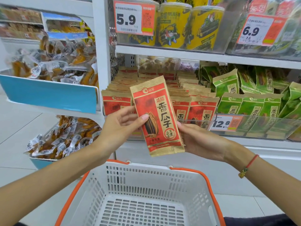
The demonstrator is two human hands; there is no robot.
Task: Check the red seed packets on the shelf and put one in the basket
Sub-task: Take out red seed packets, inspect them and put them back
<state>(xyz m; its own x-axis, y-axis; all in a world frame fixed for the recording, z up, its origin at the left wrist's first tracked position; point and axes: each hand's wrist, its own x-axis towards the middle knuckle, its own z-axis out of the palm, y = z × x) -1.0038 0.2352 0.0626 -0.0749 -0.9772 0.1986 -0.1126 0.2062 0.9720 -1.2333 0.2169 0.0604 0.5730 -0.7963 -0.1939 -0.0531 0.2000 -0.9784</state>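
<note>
We are holding one red seed packet [157, 116] mid-frame, left hand [122, 123] and right hand [197, 139] both gripping it; dropping it into the empty basket [104, 180] below is remaining.

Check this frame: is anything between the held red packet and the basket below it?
Nothing visible. The red seed packet, held by the left hand and right hand, sits above the far rim of the white basket. The basket's top is open, its orange handles lie at the sides, and nothing shows inside it.

Head view, down, close to shelf [179, 53]
</note>
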